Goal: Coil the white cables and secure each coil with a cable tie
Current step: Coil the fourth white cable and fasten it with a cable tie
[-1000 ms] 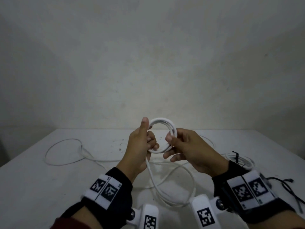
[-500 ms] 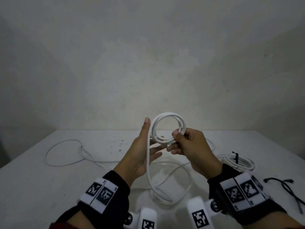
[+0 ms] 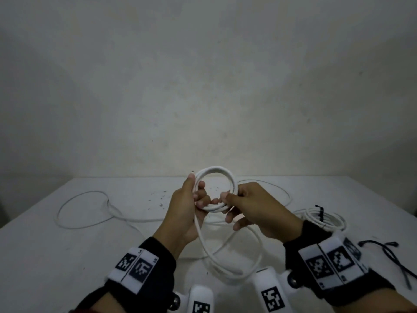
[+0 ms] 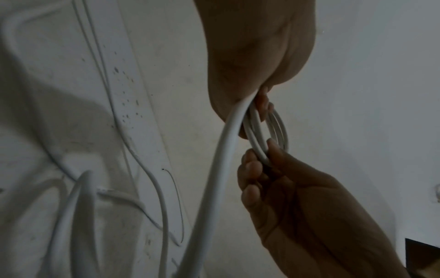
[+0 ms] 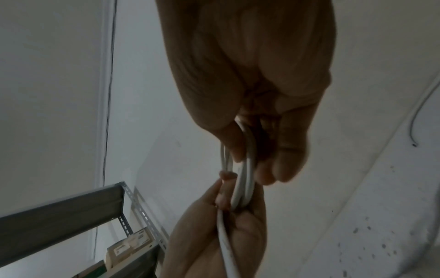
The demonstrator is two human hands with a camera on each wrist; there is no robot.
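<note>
Coil in hand: one small round coil (image 3: 216, 190) of white cable, held upright in the air above the table (image 3: 45, 245), between the two hands; about three turns can be counted in the wrist views, though they blur together.
Loose run: one white cable tail (image 3: 225, 258) drops from the coil past the left palm and loops on the table below the hands; its end cannot be made out.
Left hand: the left hand (image 3: 182, 213) holds the coil's left side, thumb upright along the outer rim and fingers curled in through the ring.
Right hand: the right hand (image 3: 259, 208) pinches the coil's lower right part between thumb and forefinger; its other fingers hang loosely curled beneath.
Other white cables: one uncoiled cable (image 3: 76, 213) lies in a wide loop at the left of the table; a thin arc shows behind the right hand, and whether it belongs to that cable cannot be told.
Finished coil: one tied coil (image 3: 327, 220) lies on the table at the right, partly hidden by the right wrist, with one black cable tie (image 3: 320, 213) round it.
Spare ties: black cable ties (image 3: 392, 256) lie near the right edge; they overlap, so their number is unclear.
Wrist bands: two, each with square markers.
</note>
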